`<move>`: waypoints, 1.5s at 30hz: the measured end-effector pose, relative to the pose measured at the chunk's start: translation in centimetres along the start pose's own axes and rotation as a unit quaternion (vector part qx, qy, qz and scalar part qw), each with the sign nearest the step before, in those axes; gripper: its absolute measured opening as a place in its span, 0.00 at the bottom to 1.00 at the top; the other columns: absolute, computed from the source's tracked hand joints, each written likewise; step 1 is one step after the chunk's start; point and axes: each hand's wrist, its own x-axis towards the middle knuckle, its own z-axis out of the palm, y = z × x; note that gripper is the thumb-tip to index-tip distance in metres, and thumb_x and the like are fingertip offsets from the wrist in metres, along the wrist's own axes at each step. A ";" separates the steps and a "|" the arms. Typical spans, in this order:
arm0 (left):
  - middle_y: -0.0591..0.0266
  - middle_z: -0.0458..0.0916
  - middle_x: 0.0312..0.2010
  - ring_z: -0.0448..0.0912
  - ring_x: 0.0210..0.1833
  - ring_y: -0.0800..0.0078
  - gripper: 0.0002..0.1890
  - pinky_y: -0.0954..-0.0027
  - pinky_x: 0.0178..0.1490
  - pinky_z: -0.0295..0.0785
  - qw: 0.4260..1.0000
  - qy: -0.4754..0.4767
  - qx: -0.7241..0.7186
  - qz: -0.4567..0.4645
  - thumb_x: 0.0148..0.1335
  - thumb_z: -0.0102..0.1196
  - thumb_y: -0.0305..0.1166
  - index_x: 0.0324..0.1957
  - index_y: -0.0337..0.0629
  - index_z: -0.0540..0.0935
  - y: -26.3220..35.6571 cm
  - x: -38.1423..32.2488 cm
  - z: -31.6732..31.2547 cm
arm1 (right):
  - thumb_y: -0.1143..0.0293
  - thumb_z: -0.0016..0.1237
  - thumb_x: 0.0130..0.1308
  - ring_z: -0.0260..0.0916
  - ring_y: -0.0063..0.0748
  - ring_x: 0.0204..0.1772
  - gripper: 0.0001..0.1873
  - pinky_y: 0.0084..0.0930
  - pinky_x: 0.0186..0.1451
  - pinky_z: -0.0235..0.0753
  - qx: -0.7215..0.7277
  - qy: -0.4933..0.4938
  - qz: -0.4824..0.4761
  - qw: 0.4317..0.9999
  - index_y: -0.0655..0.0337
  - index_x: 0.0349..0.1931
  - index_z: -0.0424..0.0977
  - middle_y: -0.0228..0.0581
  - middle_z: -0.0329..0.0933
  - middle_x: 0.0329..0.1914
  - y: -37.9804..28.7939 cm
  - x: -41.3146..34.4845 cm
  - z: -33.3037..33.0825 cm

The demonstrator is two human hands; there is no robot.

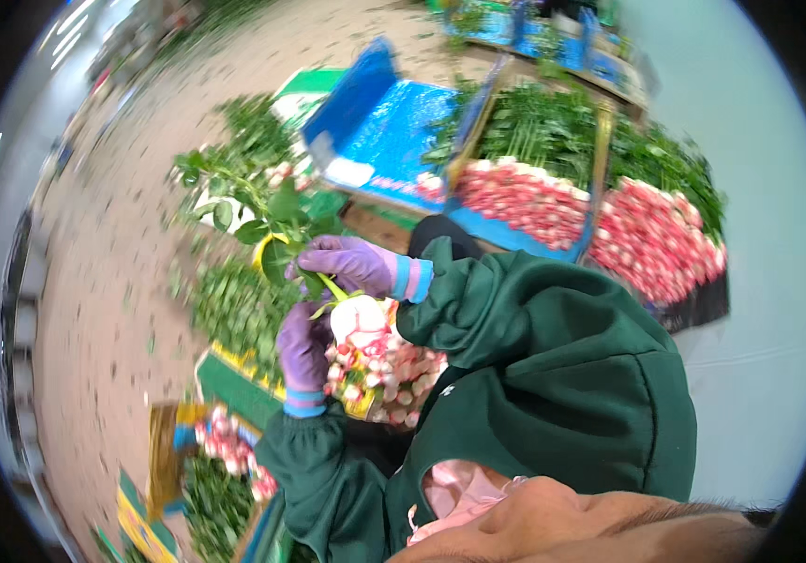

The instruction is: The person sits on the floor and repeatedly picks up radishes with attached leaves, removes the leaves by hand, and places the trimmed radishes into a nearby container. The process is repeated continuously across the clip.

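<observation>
A single rose with a pale, pink-edged bloom lies across my hands, its leafy green stem running to the upper left. My right hand, in a purple glove with a striped cuff, has its fingers closed around the stem below the bloom. My left hand, gloved alike, is bent close beside the bloom and sepals; its fingertips are partly hidden, so its grip is unclear. Under the bloom, many pink and white roses stand packed together near my lap.
Blue-lined racks and rows of pink-and-white roses lie at upper right. More cut greenery sits beyond my hands, beside a green board. A divided box of roses stands lower left. Leaves litter the floor.
</observation>
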 end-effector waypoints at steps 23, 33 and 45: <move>0.62 0.77 0.28 0.76 0.29 0.71 0.19 0.67 0.35 0.77 0.919 0.161 -0.205 -0.296 0.64 0.55 0.45 0.42 0.36 0.76 -5.6 -2.5 -2.3 | 0.55 0.43 0.67 0.74 0.44 0.54 0.22 0.35 0.55 0.73 -0.797 0.435 0.265 0.325 0.51 0.59 0.69 0.48 0.75 0.55 -32.5 -45.4 -61.3; 0.61 0.80 0.29 0.78 0.28 0.72 0.19 0.69 0.37 0.79 0.924 0.291 -0.141 -0.204 0.68 0.51 0.45 0.44 0.34 0.77 4.3 -7.3 -4.5 | 0.60 0.43 0.71 0.72 0.38 0.57 0.27 0.32 0.55 0.73 -0.685 0.286 -0.053 0.668 0.44 0.69 0.57 0.43 0.72 0.60 -30.0 -22.0 -42.2; 0.58 0.79 0.29 0.79 0.29 0.71 0.22 0.69 0.39 0.78 0.917 0.387 -0.076 -0.054 0.67 0.51 0.47 0.44 0.33 0.77 18.1 -19.6 -3.2 | 0.61 0.51 0.64 0.77 0.30 0.35 0.39 0.27 0.40 0.78 -0.606 -0.070 -0.187 0.770 0.44 0.73 0.47 0.48 0.73 0.57 -14.1 -9.4 -10.5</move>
